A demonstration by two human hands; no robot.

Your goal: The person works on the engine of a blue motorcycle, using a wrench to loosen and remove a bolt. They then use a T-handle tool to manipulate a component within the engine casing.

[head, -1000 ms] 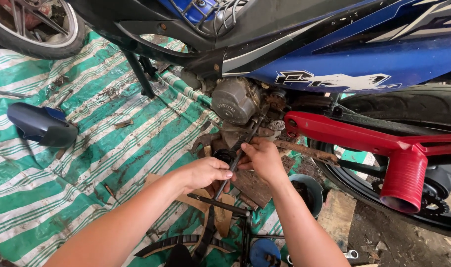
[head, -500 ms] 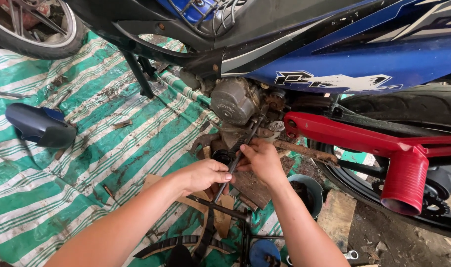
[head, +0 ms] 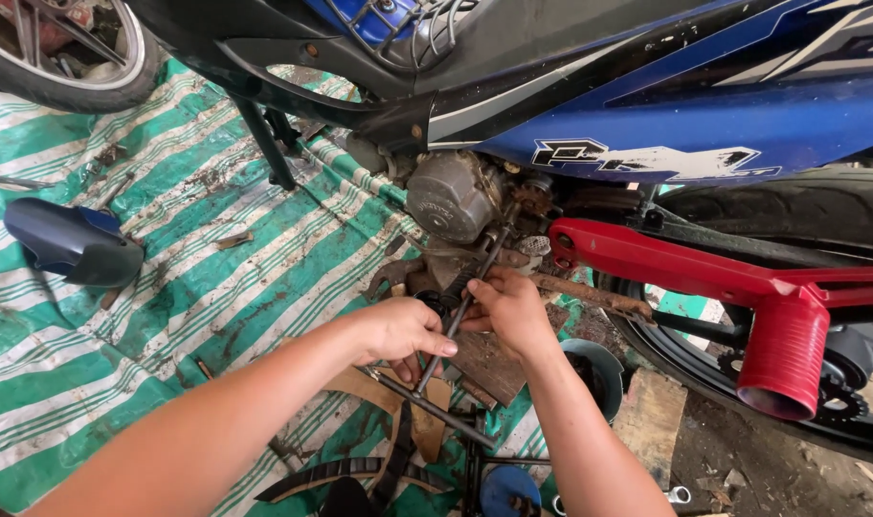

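Note:
A blue and black motorcycle point(head: 647, 105) stands over a striped tarp. Its grey engine case point(head: 451, 196) sits low at the middle, with a rusty chain point(head: 590, 297) running right. A long dark T-handle wrench point(head: 475, 287) slants from the engine down toward me. My left hand point(head: 398, 330) grips the wrench's lower shaft near the cross handle. Higher on the shaft, just below the engine, my right hand point(head: 508, 306) pinches it.
A red swingarm point(head: 685, 273) with a red cylindrical part point(head: 786, 354) crosses the right, over the rear tyre point(head: 791, 211). A dark blue panel point(head: 73, 244) lies on the green and white tarp point(head: 168, 316). A front wheel point(head: 63, 57) is top left. Wooden blocks point(head: 652, 412) lie below.
Both hands stay on the wrench with only slight shifts of the fingers. The view has barely moved.

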